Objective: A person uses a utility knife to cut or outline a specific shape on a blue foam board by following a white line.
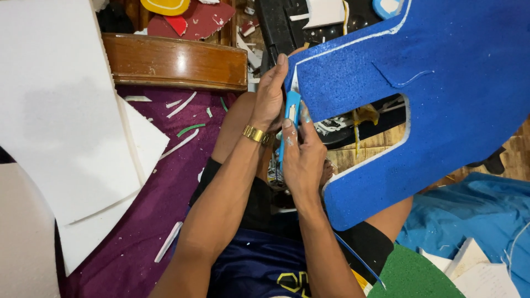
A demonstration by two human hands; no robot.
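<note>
blue glitter foam sheet [441, 94], cut in a big blocky shape with a white edge, fills the frame from 12 to 4 o'clock. the left hand [270, 94] grips its edge near centre, a gold watch [255, 134] on the wrist. the right hand [302, 157] clasps a light blue utility knife [290, 118] against that same edge. white foam boards [66, 110] lie at 9 o'clock on a purple cloth [160, 187], green foam [411, 273] at 5.
</note>
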